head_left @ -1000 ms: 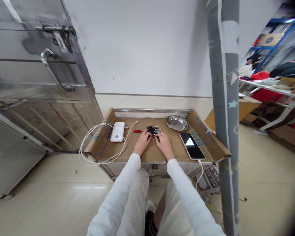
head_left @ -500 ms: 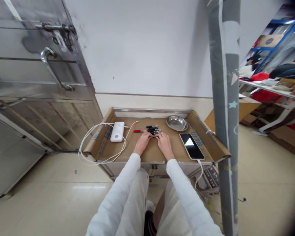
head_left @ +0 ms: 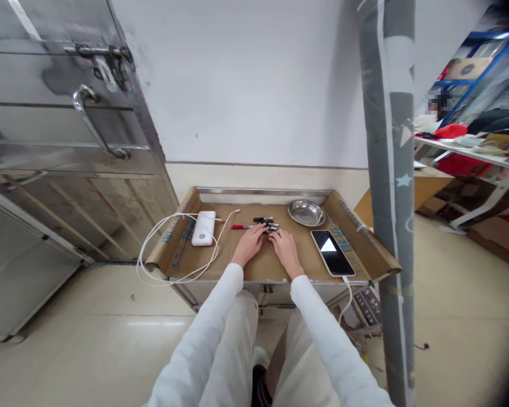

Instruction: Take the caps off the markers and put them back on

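Several black pens lie bunched side by side on the brown cardboard lining of a small cart. A red pen with a clear end lies just left of the bunch. My left hand reaches over the left part of the bunch, its bent fingers closed on black pens. My right hand is at the near right side, fingers together and curled on the near end of a black pen. Both hands partly cover the pens, so the fingertips are hard to make out.
A white power bank with a looped white cable lies at left. A round steel dish stands at back right, a plugged-in phone at front right. A wrapped grey pole rises beside the cart.
My left hand has moved forward and right, over the black pens. My right hand has shifted slightly right and nearer to me. The other items lie as before.
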A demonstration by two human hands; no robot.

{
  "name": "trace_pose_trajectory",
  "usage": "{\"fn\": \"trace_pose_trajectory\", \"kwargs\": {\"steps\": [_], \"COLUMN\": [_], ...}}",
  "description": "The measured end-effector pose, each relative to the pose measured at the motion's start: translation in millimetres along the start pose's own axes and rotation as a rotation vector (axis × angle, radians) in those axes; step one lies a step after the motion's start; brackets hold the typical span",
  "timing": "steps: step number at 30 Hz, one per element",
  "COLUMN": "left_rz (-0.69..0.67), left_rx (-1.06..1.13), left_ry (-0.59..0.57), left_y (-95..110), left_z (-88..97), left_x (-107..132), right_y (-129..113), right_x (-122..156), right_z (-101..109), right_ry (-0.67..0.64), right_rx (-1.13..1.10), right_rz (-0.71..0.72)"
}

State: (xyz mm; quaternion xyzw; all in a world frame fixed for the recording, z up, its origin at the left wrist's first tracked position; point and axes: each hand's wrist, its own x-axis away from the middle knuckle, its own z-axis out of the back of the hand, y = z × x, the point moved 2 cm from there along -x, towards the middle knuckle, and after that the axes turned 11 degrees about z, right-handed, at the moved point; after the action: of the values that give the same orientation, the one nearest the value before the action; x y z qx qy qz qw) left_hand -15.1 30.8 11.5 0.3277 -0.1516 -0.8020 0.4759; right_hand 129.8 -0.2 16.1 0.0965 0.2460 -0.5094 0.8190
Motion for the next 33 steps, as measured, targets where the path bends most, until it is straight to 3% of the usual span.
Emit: {"fn": "trace_pose_trajectory", "kwargs": {"steps": [4,9,16,19,21,23,26,33], "left_rz": [-0.026,0.036,0.045,0.061,0.098,0.158,0.251,0.342], "left_rx": [-0.14,-0.134,0.05,0.08,0.094,0.044,-0.155,-0.414], "left_ry": [-0.042,-0.019,0.059,0.09,0.14,0.218,0.294,0.203], "left_y": [1,6,18,20,18,13,3,-19], "left_z": [0.1,3.1,7.6,13.8,20.2,28.0,37.9,30.2], "left_x": [0,12,16,15,16,18,23,13], "right_y": [7,14,-5,-13,-16,-14,-2,15], "right_x": [9,18,10,5,2,0,-2,-11], "right_z": [13,23,27,31,33,33,28,2], "right_ry": [0.108,0.049,0.059,0.06,0.005,0.0,0.051,-0.002], "right_rx": [-0.038,-0.018,0.008,-0.123,-0.268,-0.34,-0.334,-0.08], "right_rz": [-0.15,-0.208,-0.15,-0.073,0.054,0.104,0.058,-0.022]}}
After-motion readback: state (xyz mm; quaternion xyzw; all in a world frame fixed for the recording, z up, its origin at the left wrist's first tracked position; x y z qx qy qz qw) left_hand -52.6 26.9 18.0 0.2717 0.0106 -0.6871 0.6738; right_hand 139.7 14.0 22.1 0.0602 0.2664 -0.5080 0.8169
